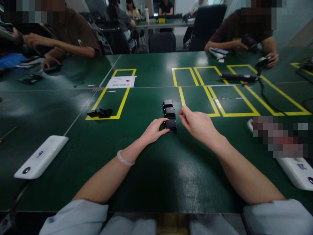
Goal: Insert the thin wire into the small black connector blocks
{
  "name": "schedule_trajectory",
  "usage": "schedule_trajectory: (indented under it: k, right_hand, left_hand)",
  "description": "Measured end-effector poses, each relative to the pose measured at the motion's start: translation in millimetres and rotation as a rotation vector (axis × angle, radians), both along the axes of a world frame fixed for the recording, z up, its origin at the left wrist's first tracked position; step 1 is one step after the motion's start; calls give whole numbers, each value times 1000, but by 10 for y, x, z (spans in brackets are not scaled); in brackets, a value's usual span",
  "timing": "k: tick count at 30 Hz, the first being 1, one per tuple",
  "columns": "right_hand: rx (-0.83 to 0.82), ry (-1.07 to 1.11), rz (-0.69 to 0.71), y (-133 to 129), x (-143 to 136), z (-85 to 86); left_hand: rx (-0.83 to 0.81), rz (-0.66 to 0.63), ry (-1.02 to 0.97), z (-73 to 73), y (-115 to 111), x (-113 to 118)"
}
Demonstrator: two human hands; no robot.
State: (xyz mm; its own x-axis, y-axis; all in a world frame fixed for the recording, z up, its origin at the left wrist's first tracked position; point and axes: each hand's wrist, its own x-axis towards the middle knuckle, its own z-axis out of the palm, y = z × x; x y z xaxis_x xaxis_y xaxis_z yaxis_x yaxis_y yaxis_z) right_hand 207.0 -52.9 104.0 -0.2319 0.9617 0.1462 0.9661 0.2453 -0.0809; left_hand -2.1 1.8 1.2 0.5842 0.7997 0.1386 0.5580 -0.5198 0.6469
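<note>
Three small black box-shaped parts stand in a row on the green table: a far part (168,103), a middle part (169,112) and a near part (170,125). The near one is gripped at its left side between the thumb and fingers of my left hand (154,130). To its right, the fingers of my right hand (194,122) are pinched together. A thin dark piece (179,124) runs from those fingertips toward the near part; whether it is a wire or a rod I cannot tell.
Yellow tape rectangles mark the table (146,98). A black part (100,113) and a paper sheet (121,82) lie at left. White devices, one at left (41,158), flank my arms. Across the table, two people handle items; a black tool (239,78) lies at right.
</note>
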Motion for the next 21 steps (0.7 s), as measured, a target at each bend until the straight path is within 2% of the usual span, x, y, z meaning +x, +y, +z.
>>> schedule_trajectory:
  k: [7, 15, 21]
  right_hand:
    - [1, 64, 22, -16, 10, 10]
    - [-11, -35, -13, -1, -7, 6]
    - [4, 41, 17, -20, -2, 13]
  left_hand:
    - [-3, 7, 10, 15, -8, 5]
    - [7, 1, 4, 3, -3, 5]
    - [6, 0, 1, 13, -5, 6]
